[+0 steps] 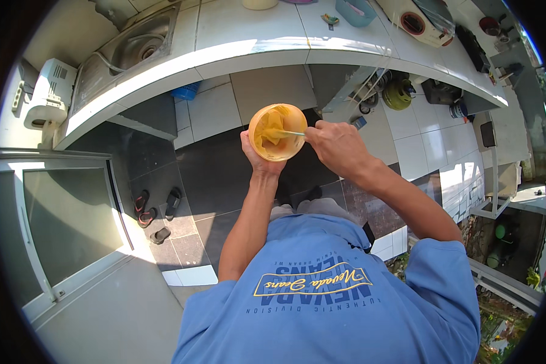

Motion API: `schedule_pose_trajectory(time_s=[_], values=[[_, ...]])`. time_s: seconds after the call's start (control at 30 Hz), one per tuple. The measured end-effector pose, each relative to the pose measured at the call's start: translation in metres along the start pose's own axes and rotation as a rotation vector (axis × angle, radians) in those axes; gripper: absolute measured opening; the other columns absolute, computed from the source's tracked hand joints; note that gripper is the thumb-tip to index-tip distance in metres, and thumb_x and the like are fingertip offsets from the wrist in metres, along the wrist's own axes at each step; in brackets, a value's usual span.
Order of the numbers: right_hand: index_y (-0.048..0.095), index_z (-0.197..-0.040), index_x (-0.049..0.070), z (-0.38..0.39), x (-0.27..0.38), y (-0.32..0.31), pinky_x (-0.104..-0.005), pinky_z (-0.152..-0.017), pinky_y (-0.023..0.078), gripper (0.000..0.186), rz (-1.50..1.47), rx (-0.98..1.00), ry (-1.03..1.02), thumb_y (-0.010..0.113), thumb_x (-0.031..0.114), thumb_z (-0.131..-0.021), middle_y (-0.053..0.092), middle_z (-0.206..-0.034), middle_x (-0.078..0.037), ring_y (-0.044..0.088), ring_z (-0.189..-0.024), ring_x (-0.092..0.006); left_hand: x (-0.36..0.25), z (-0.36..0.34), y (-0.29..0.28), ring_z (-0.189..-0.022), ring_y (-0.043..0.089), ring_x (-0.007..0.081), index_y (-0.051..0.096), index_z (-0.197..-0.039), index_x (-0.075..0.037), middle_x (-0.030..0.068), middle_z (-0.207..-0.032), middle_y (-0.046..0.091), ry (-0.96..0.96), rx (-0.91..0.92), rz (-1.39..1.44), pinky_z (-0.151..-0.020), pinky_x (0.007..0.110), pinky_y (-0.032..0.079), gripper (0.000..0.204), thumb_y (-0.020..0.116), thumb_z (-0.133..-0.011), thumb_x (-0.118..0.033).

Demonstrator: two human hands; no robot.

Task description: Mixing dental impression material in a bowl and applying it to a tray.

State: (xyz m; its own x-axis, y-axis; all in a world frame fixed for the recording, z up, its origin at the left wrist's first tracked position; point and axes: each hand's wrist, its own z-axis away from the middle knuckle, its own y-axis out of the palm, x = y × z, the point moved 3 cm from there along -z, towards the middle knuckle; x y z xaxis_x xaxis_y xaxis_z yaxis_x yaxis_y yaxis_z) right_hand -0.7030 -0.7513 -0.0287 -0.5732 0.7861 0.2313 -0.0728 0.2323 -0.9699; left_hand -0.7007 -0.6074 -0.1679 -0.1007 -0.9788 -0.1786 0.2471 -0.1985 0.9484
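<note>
My left hand (262,161) is wrapped round the side of a round orange bowl (295,147), held up in front of me with its mouth toward the view. A soft-looking yellow mass (269,128) lies inside, mostly toward the left; its kind is unclear. Closed fingers of my right hand (340,147) grip a thin pale stick-like handle (293,133) at the bowl's right rim. The handle's far end runs into the yellow mass, so its tip is hidden and I cannot tell what tool it is.
Beyond the bowl runs a white tiled counter (249,36) with a metal sink (141,51), a blue basin (355,12) and a white appliance (415,21). Underneath stands a green gas cylinder (397,95). Sandals (172,203) lie on the floor by a door (73,212) at left.
</note>
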Motion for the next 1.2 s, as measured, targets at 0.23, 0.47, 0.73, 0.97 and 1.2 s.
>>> schedule_pose_trajectory(time_s=[0.23, 0.47, 0.73, 0.97, 1.2], values=[[0.065, -0.080, 0.002, -0.015, 0.005, -0.007, -0.0396, -0.059, 0.052, 0.011, -0.017, -0.011, -0.022, 0.056, 0.009, -0.081, 0.063, -0.075, -0.015, 0.065, -0.065, -0.0310, -0.014, -0.011, 0.019, -0.114, 0.054, 0.0288, 0.054, -0.123, -0.012, 0.0098, -0.123, 0.057, -0.015, 0.091, 0.027, -0.096, 0.049, 0.045, 0.054, 0.027, -0.093, -0.048], [0.066, -0.093, 0.006, -0.048, -0.027, -0.003, -0.0406, -0.055, 0.048, 0.014, -0.092, 0.010, -0.045, 0.060, 0.017, -0.086, 0.058, -0.071, -0.009, 0.060, -0.061, -0.0292, -0.031, -0.048, 0.031, -0.111, 0.056, 0.0287, 0.054, -0.122, -0.010, 0.0110, -0.120, 0.058, -0.004, 0.034, -0.029, -0.094, 0.048, 0.047, 0.051, 0.032, -0.094, -0.046], [0.064, -0.105, 0.007, -0.099, -0.085, -0.015, -0.0347, -0.050, 0.047, 0.022, -0.180, -0.083, -0.120, 0.063, 0.016, -0.084, 0.051, -0.069, -0.005, 0.059, -0.060, -0.0206, -0.032, -0.120, 0.062, -0.109, 0.058, 0.0303, 0.055, -0.121, -0.008, 0.0127, -0.119, 0.059, -0.069, 0.036, 0.065, -0.092, 0.048, 0.049, 0.046, 0.045, -0.093, -0.044], [0.064, -0.109, 0.007, -0.153, -0.148, -0.006, -0.0351, -0.053, 0.049, 0.025, -0.199, 0.096, -0.037, 0.062, 0.015, -0.086, 0.056, -0.075, -0.006, 0.062, -0.067, -0.0213, -0.021, -0.213, 0.090, -0.102, 0.060, 0.0291, 0.056, -0.117, -0.006, 0.0123, -0.113, 0.060, -0.049, -0.113, 0.000, -0.088, 0.046, 0.051, 0.048, 0.042, -0.090, -0.043], [0.067, -0.102, 0.000, -0.184, -0.204, -0.006, -0.0221, -0.047, 0.038, 0.023, -1.234, 0.209, 0.534, 0.059, 0.019, -0.093, 0.057, -0.065, 0.000, 0.046, -0.052, -0.0045, -0.011, -0.284, 0.095, -0.095, 0.057, 0.0219, 0.053, -0.097, -0.006, 0.0078, -0.096, 0.058, 0.132, -0.428, -0.156, -0.085, 0.038, 0.048, 0.034, 0.034, -0.090, -0.033]])
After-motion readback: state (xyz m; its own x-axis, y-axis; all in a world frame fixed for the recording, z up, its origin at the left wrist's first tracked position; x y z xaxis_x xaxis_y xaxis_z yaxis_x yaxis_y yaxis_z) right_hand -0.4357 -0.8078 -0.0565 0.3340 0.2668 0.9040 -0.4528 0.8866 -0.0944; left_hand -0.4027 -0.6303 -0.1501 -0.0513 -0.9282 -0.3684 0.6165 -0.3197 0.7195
